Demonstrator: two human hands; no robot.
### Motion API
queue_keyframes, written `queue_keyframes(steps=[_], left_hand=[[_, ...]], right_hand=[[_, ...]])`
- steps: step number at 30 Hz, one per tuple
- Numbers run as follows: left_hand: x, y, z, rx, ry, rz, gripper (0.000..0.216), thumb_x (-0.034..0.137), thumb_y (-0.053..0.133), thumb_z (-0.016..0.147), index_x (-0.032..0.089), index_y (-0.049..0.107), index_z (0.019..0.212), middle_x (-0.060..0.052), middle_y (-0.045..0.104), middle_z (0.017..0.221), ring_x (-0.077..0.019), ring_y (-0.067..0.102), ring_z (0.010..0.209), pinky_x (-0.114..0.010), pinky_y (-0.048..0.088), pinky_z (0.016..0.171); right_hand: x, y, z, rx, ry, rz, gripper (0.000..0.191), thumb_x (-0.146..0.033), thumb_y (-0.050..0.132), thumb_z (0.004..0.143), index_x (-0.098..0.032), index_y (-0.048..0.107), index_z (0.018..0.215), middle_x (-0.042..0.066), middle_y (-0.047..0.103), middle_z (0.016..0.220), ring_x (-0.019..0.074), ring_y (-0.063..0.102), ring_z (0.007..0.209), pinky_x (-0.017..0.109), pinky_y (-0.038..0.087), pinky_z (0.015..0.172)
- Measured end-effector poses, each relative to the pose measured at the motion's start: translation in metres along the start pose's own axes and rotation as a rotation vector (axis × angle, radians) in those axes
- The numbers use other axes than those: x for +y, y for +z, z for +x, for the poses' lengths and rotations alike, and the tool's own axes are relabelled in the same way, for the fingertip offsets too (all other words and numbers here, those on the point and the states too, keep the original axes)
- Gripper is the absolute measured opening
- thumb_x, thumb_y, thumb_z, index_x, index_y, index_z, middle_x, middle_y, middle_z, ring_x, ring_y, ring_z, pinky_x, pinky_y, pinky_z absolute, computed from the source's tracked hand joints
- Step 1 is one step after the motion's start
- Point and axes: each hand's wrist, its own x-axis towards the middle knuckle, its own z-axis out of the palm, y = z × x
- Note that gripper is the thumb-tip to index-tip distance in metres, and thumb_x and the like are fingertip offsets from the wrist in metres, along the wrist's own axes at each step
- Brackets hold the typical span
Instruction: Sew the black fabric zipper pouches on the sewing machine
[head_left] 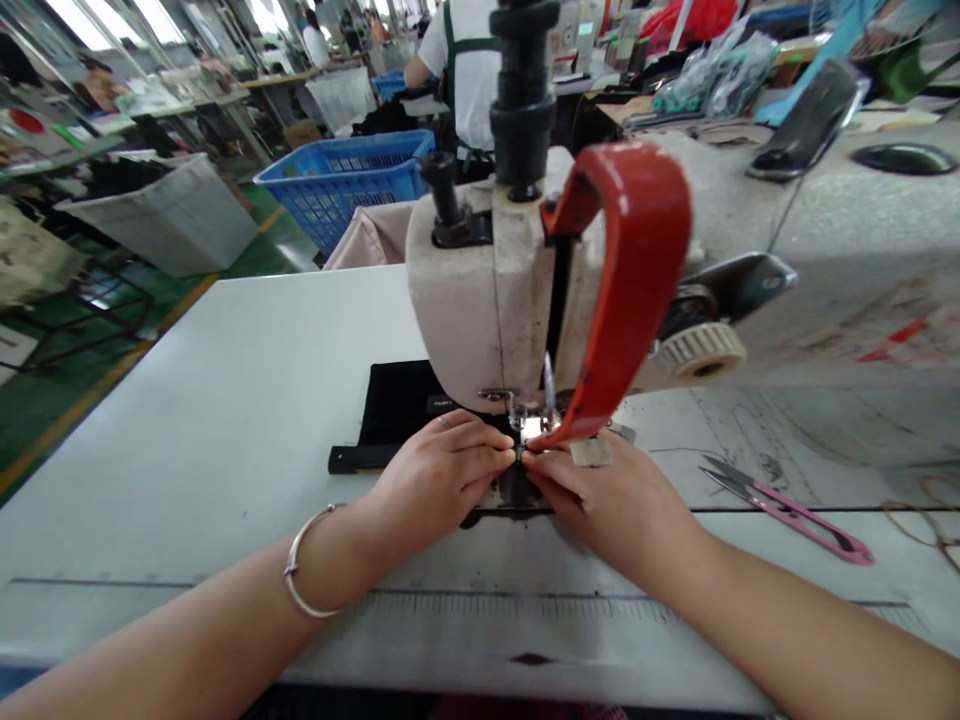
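A black fabric piece (397, 400) with a small label lies flat under the head of a sewing machine (480, 290). Along its near edge runs a black strip (360, 459). My left hand (450, 465) pinches the fabric's edge just in front of the presser foot (534, 428), fingers pressed together. Close beside it, my right hand (600, 480) is closed too, its thumb and fingertips meeting the same edge under the red guard (637, 250). The fingertips of both hands nearly touch. The machine head hides the fabric's far right part.
Pink-handled thread snips (787, 510) lie on the right of the white table (247, 380). A ruler scale (480, 603) is marked along the front. Beyond the table stand a blue basket (352, 175) and a grey bin (172, 220). A person in white (472, 80) sits behind the machine.
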Motion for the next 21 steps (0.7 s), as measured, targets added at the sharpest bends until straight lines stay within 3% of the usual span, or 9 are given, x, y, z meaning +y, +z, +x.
queue_keyframes(steps=[21], left_hand=[[-0.013,0.011,0.008,0.070,-0.038,0.087,0.015,0.015,0.058,0.091,0.020,0.071,0.095,-0.003,0.073,0.099,-0.0195,0.067,0.096,-0.035,0.054,0.090]], right_hand=[[0.011,0.008,0.004,-0.001,0.047,-0.046,0.016,-0.013,0.059,0.088,-0.016,0.072,0.095,0.010,0.072,0.098,0.0252,0.064,0.088,0.038,0.055,0.077]])
